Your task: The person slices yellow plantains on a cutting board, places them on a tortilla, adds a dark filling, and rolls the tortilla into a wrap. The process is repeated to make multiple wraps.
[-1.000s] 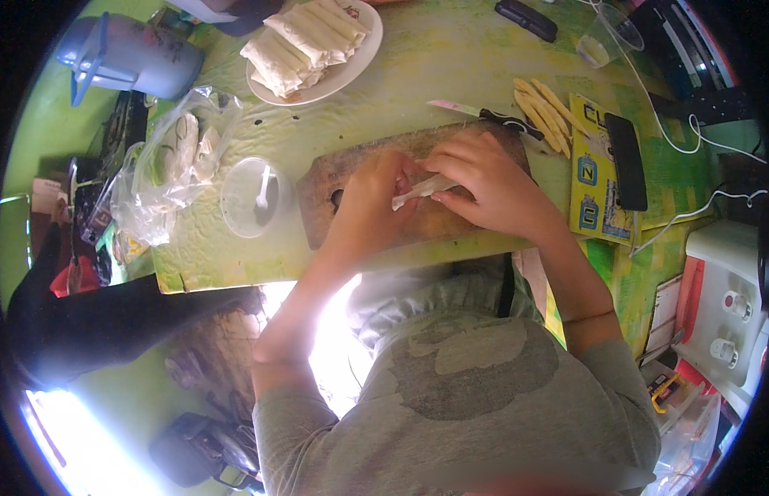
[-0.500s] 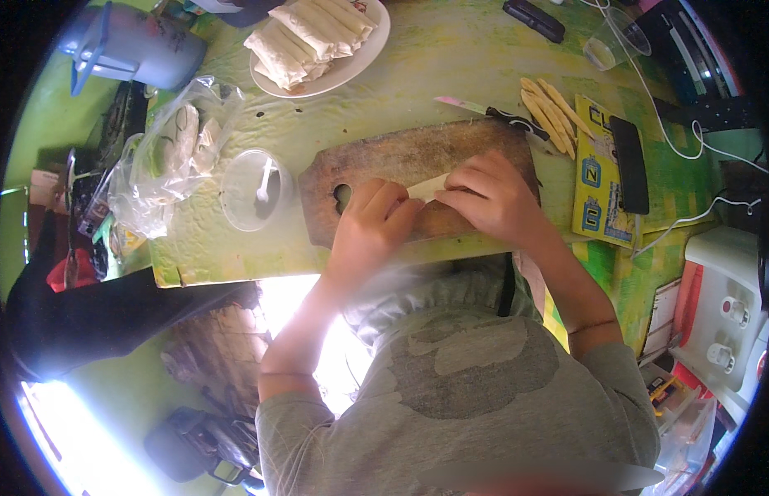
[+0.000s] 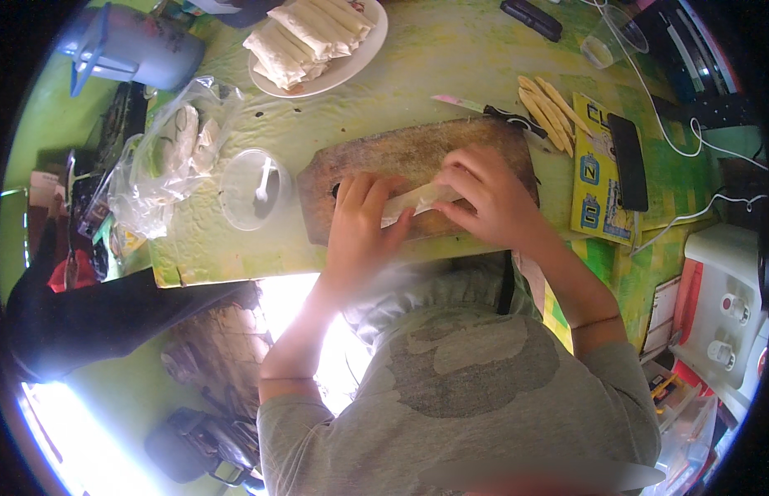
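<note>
A pale spring roll [image 3: 417, 200] lies across the middle of a worn wooden cutting board [image 3: 318, 161]. My left hand [image 3: 361, 217] holds its left end, fingers over the far side and thumb on the near side. With curled fingers and thumb, my right hand [image 3: 489, 198] grips the right end, which it partly hides. Just beyond the board's far right edge rests a knife [image 3: 504, 114] with a black handle. A plate [image 3: 366, 66] at the far left bears several finished spring rolls [image 3: 306, 41] in a stack.
Left of the board stands a clear tub [image 3: 236, 194] with a white spoon [image 3: 264, 183], beside a plastic bag [image 3: 186, 153] with pale contents. To the right are several yellowish strips [image 3: 550, 112], a yellow printed sheet [image 3: 591, 182], a black phone [image 3: 628, 161] and white cables [image 3: 690, 136].
Both hands have shifted their grip on the roll. My left hand has spread its fingers and lowered its thumb, and more of the roll shows between the hands.
</note>
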